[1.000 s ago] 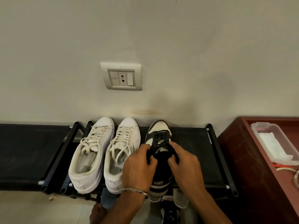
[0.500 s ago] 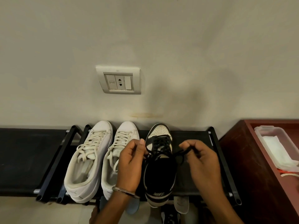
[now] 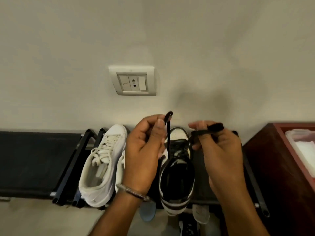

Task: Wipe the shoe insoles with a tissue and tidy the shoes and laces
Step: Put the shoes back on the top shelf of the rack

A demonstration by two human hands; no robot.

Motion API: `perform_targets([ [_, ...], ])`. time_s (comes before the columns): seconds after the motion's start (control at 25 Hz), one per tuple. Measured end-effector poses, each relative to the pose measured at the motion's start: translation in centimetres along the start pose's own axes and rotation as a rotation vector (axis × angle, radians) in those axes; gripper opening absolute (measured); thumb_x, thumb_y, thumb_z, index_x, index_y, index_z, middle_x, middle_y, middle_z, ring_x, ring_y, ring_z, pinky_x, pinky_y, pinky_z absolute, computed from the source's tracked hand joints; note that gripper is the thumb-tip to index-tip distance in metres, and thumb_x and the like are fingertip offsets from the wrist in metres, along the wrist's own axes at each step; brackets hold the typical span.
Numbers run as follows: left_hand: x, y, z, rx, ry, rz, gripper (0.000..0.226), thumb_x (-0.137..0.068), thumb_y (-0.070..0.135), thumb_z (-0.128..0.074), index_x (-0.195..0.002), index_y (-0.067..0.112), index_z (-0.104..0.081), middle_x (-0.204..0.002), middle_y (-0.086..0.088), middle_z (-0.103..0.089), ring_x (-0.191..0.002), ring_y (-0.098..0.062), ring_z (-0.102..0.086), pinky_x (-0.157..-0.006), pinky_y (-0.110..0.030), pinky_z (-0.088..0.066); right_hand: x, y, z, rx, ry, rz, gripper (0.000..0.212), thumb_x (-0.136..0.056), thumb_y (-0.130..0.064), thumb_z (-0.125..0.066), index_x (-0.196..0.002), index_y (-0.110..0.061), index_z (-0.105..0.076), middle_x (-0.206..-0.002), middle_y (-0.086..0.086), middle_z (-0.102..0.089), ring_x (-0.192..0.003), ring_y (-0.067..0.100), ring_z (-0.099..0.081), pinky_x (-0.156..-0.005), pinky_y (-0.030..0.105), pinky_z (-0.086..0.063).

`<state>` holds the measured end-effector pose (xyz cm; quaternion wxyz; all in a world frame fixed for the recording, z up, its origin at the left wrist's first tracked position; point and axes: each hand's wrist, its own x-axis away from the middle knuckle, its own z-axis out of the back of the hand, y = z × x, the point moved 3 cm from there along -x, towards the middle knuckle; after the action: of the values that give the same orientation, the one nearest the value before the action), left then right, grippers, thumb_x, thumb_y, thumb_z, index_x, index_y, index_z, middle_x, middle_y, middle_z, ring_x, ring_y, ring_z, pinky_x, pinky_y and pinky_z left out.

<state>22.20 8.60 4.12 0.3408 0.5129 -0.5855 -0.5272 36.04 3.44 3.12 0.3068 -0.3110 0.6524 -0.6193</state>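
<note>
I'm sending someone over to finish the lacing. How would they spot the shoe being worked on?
Find the wall socket; below it a black shoe rack runs along the wall. The black-and-white sneaker stands right of the white sneaker. It alone has black laces, pulled up by the left hand and right hand.

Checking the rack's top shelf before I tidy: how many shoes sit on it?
3: a white sneaker at left, a second white sneaker mostly hidden behind the left hand, and the black-and-white sneaker. Others may be hidden.
</note>
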Motion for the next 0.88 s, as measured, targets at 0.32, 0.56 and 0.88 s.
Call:
perform_targets([
  [0.32,-0.9,3.4,-0.4,-0.104,-0.127,-0.150,0.030,-0.091,0.021,-0.055,-0.120,0.015,-0.063,-0.077,-0.002,-0.063,-0.044,-0.005,-0.037,-0.043,-0.018,-0.034,0.8,-5.1,-1.2,0.102,-0.212,0.123,0.030,-0.086,-0.044,-0.053,-0.102,-0.027,-0.073,-0.084,-0.005,-0.071,-0.064,0.005,-0.062,-0.056,0.014,-0.046],
  [0.56,-0.8,6.1,-0.9,-0.112,-0.224,-0.201,0.025,-0.095,0.008,-0.052,-0.117,0.013,-0.063,-0.089,0.003,-0.069,-0.042,-0.010,-0.044,-0.047,-0.014,-0.043,1.3,-5.4,-2.3,0.088,-0.416,0.099,0.025,-0.098,-0.026,-0.050,-0.115,-0.025,-0.069,-0.085,-0.003,-0.074,-0.078,0.014,-0.072,-0.072,0.033,-0.060],
  [0.88,-1.8,-1.7,1.1,-0.343,-0.369,0.299,0.024,-0.104,0.019,-0.041,-0.114,0.028,-0.061,-0.104,0.004,-0.068,-0.062,-0.016,-0.060,-0.051,-0.028,-0.047,0.2,-4.9,-1.8,-0.037,-0.274,0.042,0.025,-0.103,-0.015,-0.045,-0.091,-0.017,-0.067,-0.071,0.000,-0.057,-0.057,0.010,-0.047,-0.050,0.020,-0.040],
])
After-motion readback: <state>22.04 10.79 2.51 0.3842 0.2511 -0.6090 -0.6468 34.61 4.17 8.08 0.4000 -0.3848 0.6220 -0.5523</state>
